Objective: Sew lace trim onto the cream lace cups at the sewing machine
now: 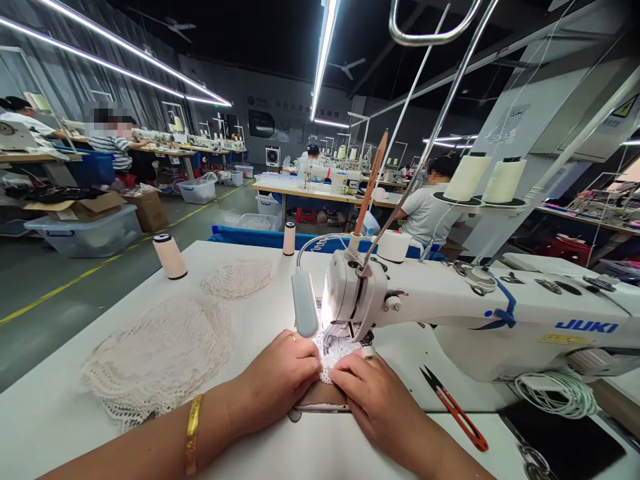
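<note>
A piece of white lace fabric [327, 370] lies under the needle area of a white sewing machine [345, 293]. My left hand [285, 370] pinches the lace at its left side, fingers curled, a ring on one finger. On the right edge of the same lace, my right hand [373, 390] has its fingers bent and pressed together. A small grey lamp [305, 303] lights the spot brightly, and glare blurs the needle. To the left rest a large pile of cream lace pieces [165, 353] and a smaller lace pile [237, 278].
Orange thread snips [455, 410] lie right of my right hand, near scissors [534, 460] and a coiled cable [557, 393]. Two thread cones, one at the left [170, 257] and a smaller cone [289, 239] behind, stand on the table. Several people sit at machines beyond.
</note>
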